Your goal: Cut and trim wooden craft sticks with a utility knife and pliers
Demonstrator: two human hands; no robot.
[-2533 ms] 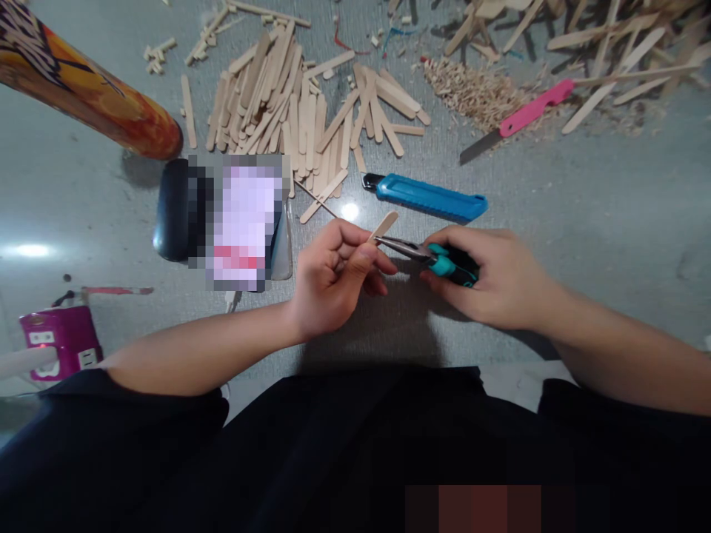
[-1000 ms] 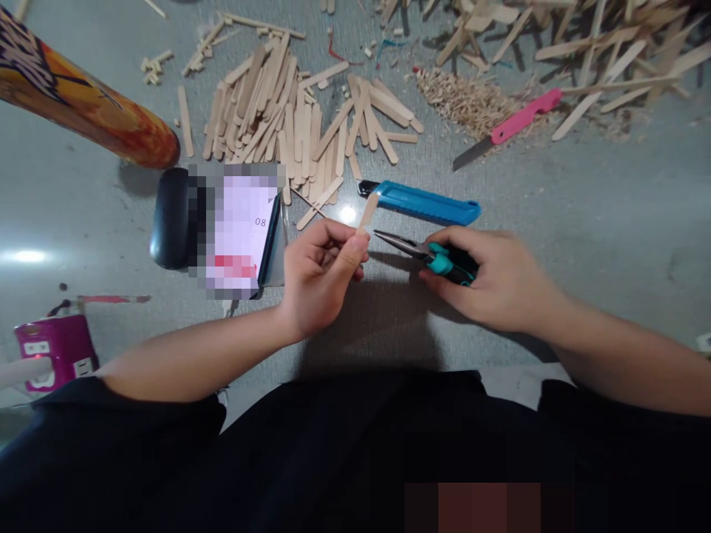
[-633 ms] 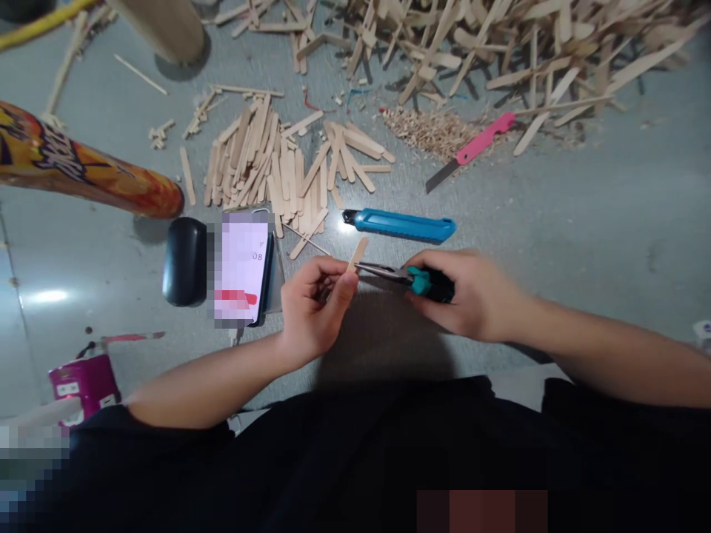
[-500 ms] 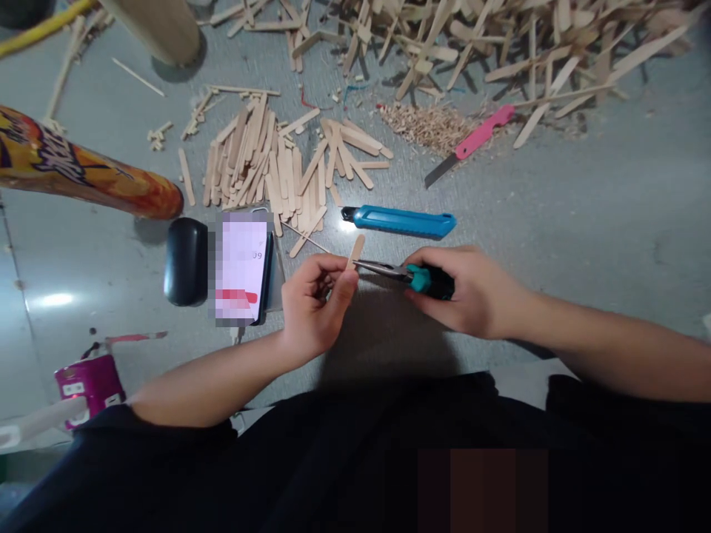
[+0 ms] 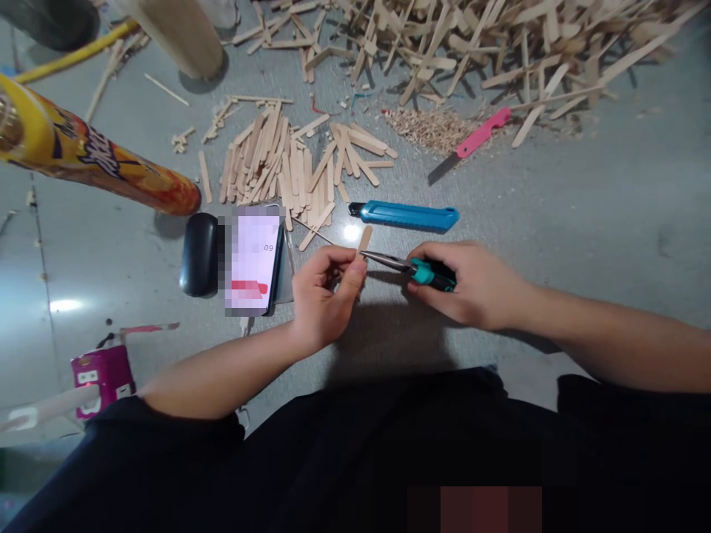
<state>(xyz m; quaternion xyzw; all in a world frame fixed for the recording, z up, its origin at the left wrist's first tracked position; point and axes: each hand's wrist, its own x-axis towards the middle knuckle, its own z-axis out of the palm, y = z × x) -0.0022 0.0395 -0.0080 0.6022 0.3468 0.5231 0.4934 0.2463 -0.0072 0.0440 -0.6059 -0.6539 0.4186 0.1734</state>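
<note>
Between the thumb and fingers of my left hand (image 5: 327,296) a wooden popsicle stick (image 5: 365,238) is pinched, its rounded end pointing up and away from me. My right hand (image 5: 472,285) is wrapped round a pair of needle-nose pliers (image 5: 423,272) with teal and black handles. The tips of the pliers meet the stick just above my left thumb; whether the jaws are clamped on it I cannot tell. Just beyond both hands lies a blue utility knife (image 5: 408,216). Further off is a small pink-handled saw (image 5: 472,144) beside a heap of wood shavings (image 5: 425,127).
Loose popsicle sticks (image 5: 261,159) lie in a pile ahead of my left hand. A larger tangle of sticks (image 5: 444,44) fills the far side. To the left are a lit phone (image 5: 252,259), a black mouse (image 5: 200,254), a yellow-orange can (image 5: 111,152) and a purple power strip (image 5: 103,377).
The camera view has shifted slightly, so most things on the table appear further right. Both hands keep the same hold, with the plier tips still at the stick.
</note>
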